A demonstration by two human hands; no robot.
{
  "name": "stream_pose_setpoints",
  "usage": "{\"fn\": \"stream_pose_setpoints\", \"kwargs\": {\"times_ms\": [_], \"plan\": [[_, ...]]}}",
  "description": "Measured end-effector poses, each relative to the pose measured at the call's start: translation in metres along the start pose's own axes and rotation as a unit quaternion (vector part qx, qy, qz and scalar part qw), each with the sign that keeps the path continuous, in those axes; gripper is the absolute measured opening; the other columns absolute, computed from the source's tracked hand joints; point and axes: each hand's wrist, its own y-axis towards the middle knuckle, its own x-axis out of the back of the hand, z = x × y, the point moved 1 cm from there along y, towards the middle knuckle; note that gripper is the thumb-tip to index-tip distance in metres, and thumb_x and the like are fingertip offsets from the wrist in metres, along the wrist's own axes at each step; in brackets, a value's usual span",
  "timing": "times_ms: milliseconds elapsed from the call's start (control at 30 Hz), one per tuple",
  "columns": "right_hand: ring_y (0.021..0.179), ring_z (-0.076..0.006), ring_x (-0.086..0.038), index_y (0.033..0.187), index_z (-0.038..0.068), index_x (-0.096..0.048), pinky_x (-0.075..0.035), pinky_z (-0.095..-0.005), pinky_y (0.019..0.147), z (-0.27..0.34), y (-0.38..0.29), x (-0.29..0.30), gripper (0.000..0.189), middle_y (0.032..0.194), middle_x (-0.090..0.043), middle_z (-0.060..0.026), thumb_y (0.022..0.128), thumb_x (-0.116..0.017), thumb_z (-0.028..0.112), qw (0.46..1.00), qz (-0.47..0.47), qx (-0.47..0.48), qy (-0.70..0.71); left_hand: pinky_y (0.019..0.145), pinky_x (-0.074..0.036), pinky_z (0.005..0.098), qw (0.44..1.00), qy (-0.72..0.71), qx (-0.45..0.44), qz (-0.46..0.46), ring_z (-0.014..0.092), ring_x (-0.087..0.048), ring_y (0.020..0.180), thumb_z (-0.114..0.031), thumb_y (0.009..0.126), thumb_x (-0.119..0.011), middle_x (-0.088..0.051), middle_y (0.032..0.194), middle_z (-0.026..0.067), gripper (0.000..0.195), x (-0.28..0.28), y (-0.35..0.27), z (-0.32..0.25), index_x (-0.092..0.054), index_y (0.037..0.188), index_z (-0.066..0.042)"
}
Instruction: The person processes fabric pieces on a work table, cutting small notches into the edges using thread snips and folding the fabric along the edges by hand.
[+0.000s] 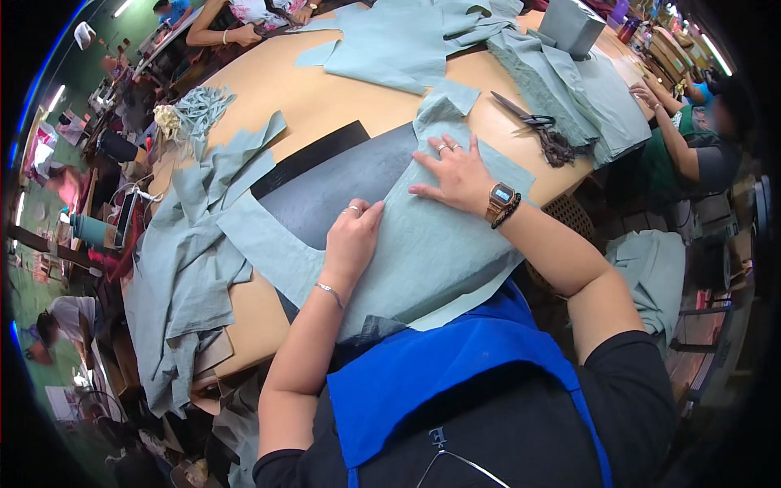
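Observation:
A pale blue-green fabric piece (421, 238) lies over a smooth dark grey board (341, 183) in front of me. My left hand (354, 235) pinches the fabric's edge between thumb and forefinger, above the board. Fingers spread, my right hand (457, 174) presses flat on the same fabric, to the right of my left hand. A narrow strip of the fabric reaches left, below the board's curved bare area. The near end of the fabric hangs at the table edge against my blue apron (445, 360).
Scissors (518, 113) lie to the right beside a dark frayed scrap (556, 146). Crumpled fabric (189, 256) covers the table's left side; cut strips (204, 110) sit beyond. Stacked fabric (586, 104) is far right. Across the table, another person's hand (244, 35) holds scissors; someone sits at right.

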Motion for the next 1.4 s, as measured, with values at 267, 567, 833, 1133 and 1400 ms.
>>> {"fn": "stream_pose_setpoints", "kwargs": {"times_ms": [267, 567, 833, 1133, 1400], "plan": [[0.137, -0.0349, -0.052, 0.141, 0.011, -0.061, -0.042, -0.0491, 0.112, 0.04, -0.016, -0.019, 0.061, 0.146, -0.056, -0.0163, 0.097, -0.065, 0.053, 0.97, -0.022, 0.173, 0.169, 0.068, -0.058, 0.0389, 0.998, -0.057, 0.026, 0.02, 0.028, -0.071, 0.078, -0.011, 0.095, -0.071, -0.069, 0.095, 0.0102, 0.016, 0.021, -0.022, 0.009, -0.077, 0.109, -0.007], [0.147, -0.0427, -0.04, 0.154, 0.034, -0.048, -0.031, -0.0774, 0.107, 0.065, -0.029, 0.004, 0.078, 0.159, -0.044, -0.0206, 0.09, -0.053, 0.079, 0.983, 0.081, 0.155, 0.052, 0.067, -0.057, 0.0395, 0.999, -0.025, 0.018, 0.024, 0.028, -0.069, 0.075, -0.009, 0.094, -0.071, -0.068, 0.094, 0.01, 0.018, 0.036, -0.044, 0.009, -0.077, 0.111, -0.007], [0.144, -0.0424, -0.044, 0.152, 0.024, -0.053, -0.031, -0.0758, 0.109, 0.035, -0.014, 0.0, 0.078, 0.155, -0.048, -0.022, 0.091, -0.058, 0.074, 0.999, -0.006, 0.052, -0.012, 0.069, -0.057, 0.0398, 1.0, -0.007, 0.016, 0.021, 0.03, -0.069, 0.078, -0.011, 0.095, -0.07, -0.068, 0.096, 0.0105, 0.018, 0.037, -0.046, 0.009, -0.076, 0.112, -0.007], [0.128, -0.0376, -0.057, 0.138, 0.008, -0.061, -0.045, -0.0485, 0.11, 0.092, -0.028, -0.005, 0.063, 0.136, -0.06, -0.0191, 0.093, -0.071, 0.051, 0.952, 0.002, 0.215, 0.216, 0.075, -0.057, 0.0406, 0.995, -0.081, 0.048, 0.04, 0.031, -0.07, 0.083, -0.009, 0.094, -0.07, -0.069, 0.1, 0.0123, 0.018, 0.056, -0.055, 0.016, -0.076, 0.111, -0.005], [0.13, -0.0395, -0.055, 0.139, 0.009, -0.06, -0.046, -0.0491, 0.107, 0.108, -0.025, 0.014, 0.07, 0.137, -0.057, -0.0226, 0.092, -0.067, 0.061, 0.962, 0.057, 0.225, 0.141, 0.082, -0.056, 0.0423, 0.985, -0.124, 0.104, 0.064, 0.033, -0.07, 0.092, -0.009, 0.094, -0.069, -0.069, 0.099, 0.0135, 0.018, 0.076, -0.06, 0.021, -0.075, 0.11, -0.004]]}}
